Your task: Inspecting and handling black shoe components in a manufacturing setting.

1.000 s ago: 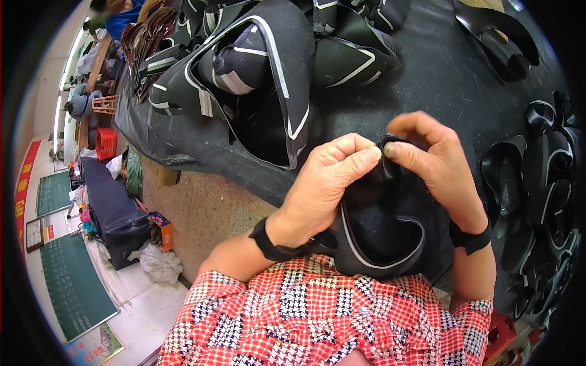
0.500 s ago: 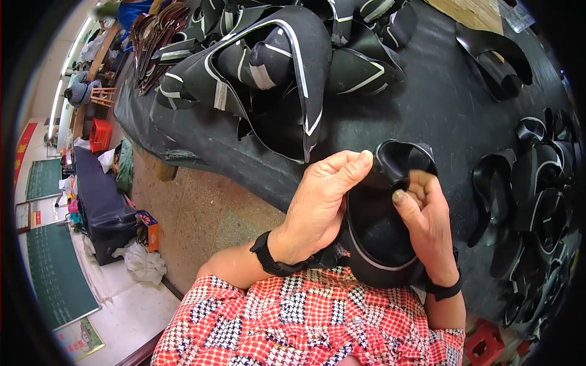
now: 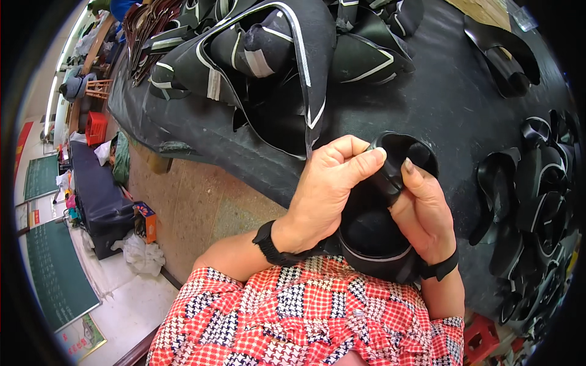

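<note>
"What differs from half a second ago?"
"The right hand (image 3: 425, 215) has its thumb higher, at the mouth of the upper loop (image 3: 427, 155) of the black piece (image 3: 386, 189); before, it was under this loop. The lower loop (image 3: 369, 267) looks smaller and rounder now. The left hand (image 3: 326, 192) has kept its place on the rim."

"How do they grip?"
"The left thumb and finger are pressed close, with the rim between them. The right fingers bend along the side, but how firmly, I cannot tell."

"Where is the piece, and where is room?"
"It is between both hands, before the checked shirt (image 3: 293, 311). Bare table (image 3: 452, 116) opens around 12 and 1 o'clock of it. A big black heap (image 3: 320, 67) lies at 11, a second heap (image 3: 546, 195) at 3. The table's edge comes from 9 o'clock and goes behind the left hand."

"Which way does it point?"
"Its long axis goes from almost 1 o'clock to almost 7, the upper loop at the 1 o'clock end."
</note>
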### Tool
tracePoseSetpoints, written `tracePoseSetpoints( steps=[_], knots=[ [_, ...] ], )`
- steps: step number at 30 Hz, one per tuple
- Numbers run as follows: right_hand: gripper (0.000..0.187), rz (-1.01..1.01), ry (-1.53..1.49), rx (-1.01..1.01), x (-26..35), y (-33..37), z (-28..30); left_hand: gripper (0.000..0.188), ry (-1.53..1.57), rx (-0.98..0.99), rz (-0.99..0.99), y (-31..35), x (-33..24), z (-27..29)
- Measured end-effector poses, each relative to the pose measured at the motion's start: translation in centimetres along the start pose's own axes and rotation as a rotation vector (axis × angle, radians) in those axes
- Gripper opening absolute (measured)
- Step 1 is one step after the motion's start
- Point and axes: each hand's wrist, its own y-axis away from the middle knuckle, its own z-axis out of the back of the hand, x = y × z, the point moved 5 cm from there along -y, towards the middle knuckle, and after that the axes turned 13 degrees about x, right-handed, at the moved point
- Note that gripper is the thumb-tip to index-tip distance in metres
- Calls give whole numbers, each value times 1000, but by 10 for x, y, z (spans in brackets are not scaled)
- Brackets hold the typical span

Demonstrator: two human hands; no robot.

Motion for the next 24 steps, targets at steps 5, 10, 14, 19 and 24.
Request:
tracePoseSetpoints(
  steps=[5,10,14,19,24],
  knots=[
    [32,-58,-99,22,-2,2,1,13,234,16,18,-8,12,3],
    [29,-42,-198,-25,3,1,9,26,154,27,126,-19,4,-4],
    [29,-52,-190,-20,6,-1,10,33,109,-9,89,-19,-1,-5],
    [32,-118,-195,55,9,-5,7,34,64,0,68,-16,-5,-9],
    [33,-131,-169,-21,2,-2,15,34,39,3,43,-11,0,-11]
  ],
)
